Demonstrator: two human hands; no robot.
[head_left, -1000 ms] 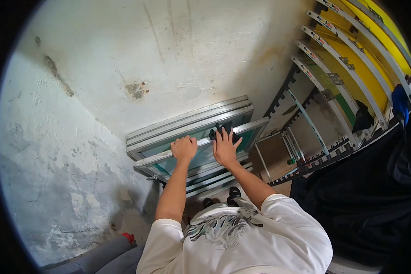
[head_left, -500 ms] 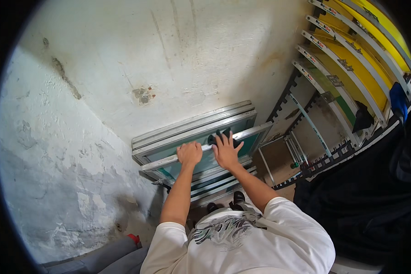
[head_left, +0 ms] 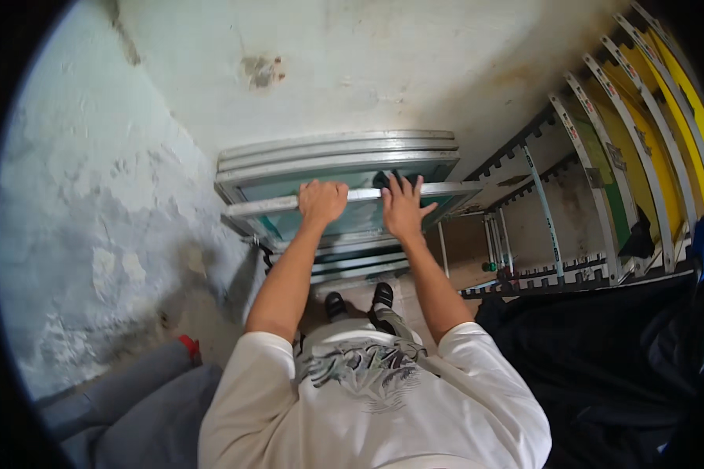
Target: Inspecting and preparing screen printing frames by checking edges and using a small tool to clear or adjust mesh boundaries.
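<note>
Since the earlier frame, both hands sit lower; left hand [head_left: 322,200] clenches the frame rail [head_left: 266,206], right hand [head_left: 403,209] rests flat, released, at 3 o'clock beside it.

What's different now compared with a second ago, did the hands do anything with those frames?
Little changed. The left hand keeps its curled grip on the top bar of the front frame, and the right hand stays spread flat on it. The frame seems tipped slightly further from the stack of frames against the wall.

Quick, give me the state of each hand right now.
Left hand: closed around the top bar of the metal screen frame.
Right hand: open, fingers spread flat on the same frame.
</note>
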